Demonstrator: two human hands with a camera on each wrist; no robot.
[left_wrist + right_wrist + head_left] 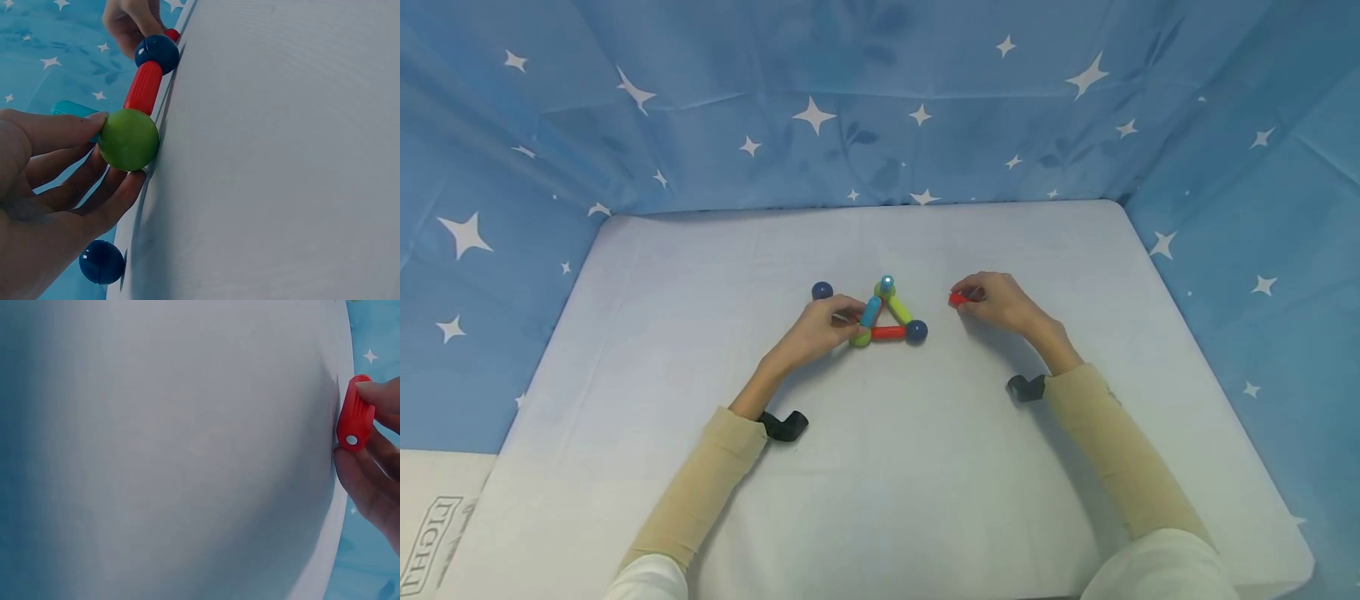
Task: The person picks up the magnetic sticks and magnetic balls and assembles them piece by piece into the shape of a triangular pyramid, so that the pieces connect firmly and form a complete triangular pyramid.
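On the table lies a triangle of magnetic rods and balls. Its front side is a red rod (889, 332) between a green ball (129, 140) and a dark blue ball (916, 331). A yellow-green rod (899, 310) runs back to another green ball. From each green ball a light blue rod (871, 312) sticks up. My left hand (826, 327) holds the front green ball, thumb at the light blue rod's base and fingertips under the ball. To the right of the triangle, my right hand (996, 300) pinches a loose red magnetic rod (356, 414) with a metal end, low over the table.
A single dark blue ball (822, 290) sits behind my left hand. The white-covered table (887, 467) is bordered by blue star-patterned curtains (715, 108) at the back and sides. Black wrist devices (786, 427) stick out from both sleeves.
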